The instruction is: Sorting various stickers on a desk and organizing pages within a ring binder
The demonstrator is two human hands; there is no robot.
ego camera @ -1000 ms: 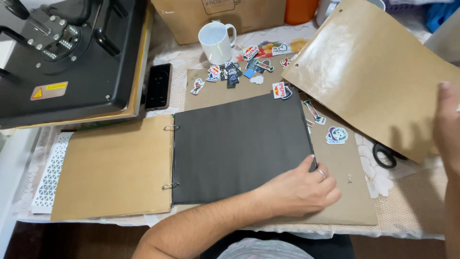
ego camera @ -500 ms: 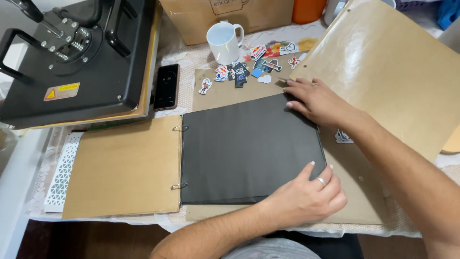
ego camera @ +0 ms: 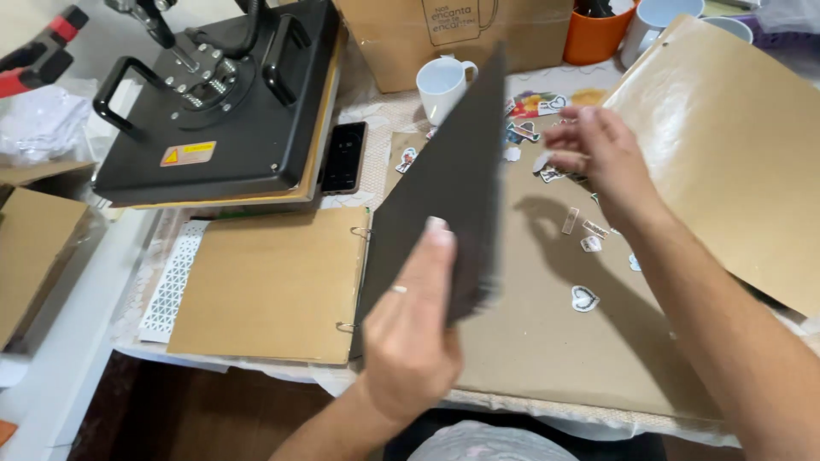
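Cluttered bench (ego camera: 77, 376) under a pale patterned cloth, seen from above. A black heat press (ego camera: 218, 102) stands at rear left, with a dark phone (ego camera: 343, 156) lying flat just beside its right edge. A white mug (ego camera: 442, 85) stands behind the album, in front of a cardboard box (ego camera: 453, 34).

A ring-bound album lies open at centre: its brown cover (ego camera: 272, 286) lies flat on the left, the brown backing board (ego camera: 555, 341) flat on the right. The black page (ego camera: 448, 192) stands raised off the board, tilted on its ring edge, long axis running from near edge to far edge, free upper corner pointing away towards the mug.

Left hand (ego camera: 408, 337): clenched on the near edge of the black page, thumb on its facing side. Right hand (ego camera: 598, 149): released, fingers loosely curled, hovering above loose stickers (ego camera: 534, 107) at the far end of the board; contact cannot be confirmed. A heart sticker (ego camera: 584, 298) lies alone on the board. A large brown sheet (ego camera: 726, 162) lies at right.
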